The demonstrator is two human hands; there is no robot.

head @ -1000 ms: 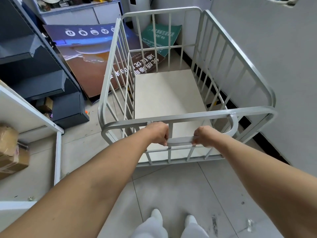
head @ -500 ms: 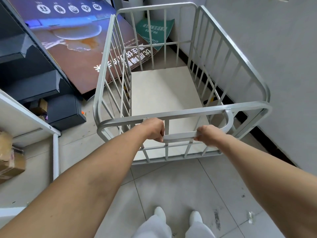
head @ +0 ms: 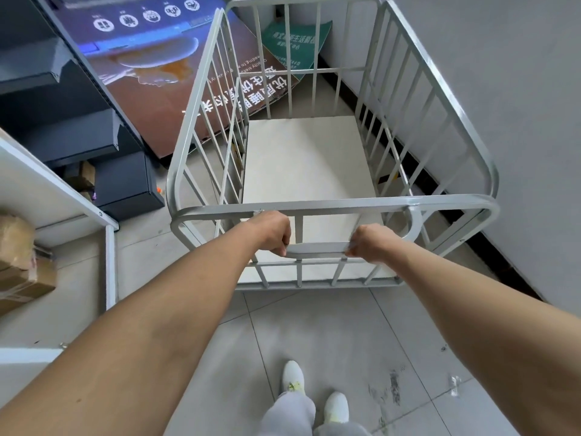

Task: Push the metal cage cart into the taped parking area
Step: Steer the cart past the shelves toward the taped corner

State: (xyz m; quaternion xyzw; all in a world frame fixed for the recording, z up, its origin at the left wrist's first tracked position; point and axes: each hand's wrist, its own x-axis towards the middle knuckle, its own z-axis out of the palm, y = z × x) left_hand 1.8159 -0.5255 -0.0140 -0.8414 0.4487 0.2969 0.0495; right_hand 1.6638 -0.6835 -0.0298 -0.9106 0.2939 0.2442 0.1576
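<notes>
The metal cage cart (head: 333, 203) stands in front of me on the tiled floor, silver-barred on all sides with a pale flat deck inside and nothing on it. Its right side runs close along the grey wall. My left hand (head: 271, 231) grips the left end of the flat handle bar (head: 317, 247) on the near side. My right hand (head: 367, 242) grips the right end of that bar. A small yellow-and-black strip of tape (head: 386, 178) shows through the right bars at the wall's foot; the rest of any taped area is hidden.
A large brown and blue poster board (head: 157, 77) leans at the left front beside the cart, a green sign (head: 292, 39) behind it. Dark shelving (head: 63, 121) and a white shelf (head: 107, 247) with cardboard boxes (head: 22, 265) line the left. A grey wall (head: 518, 121) bounds the right.
The cart has rolled forward, deeper toward the corner, and I have stepped after it. Both hands have stayed on the handle bar.
</notes>
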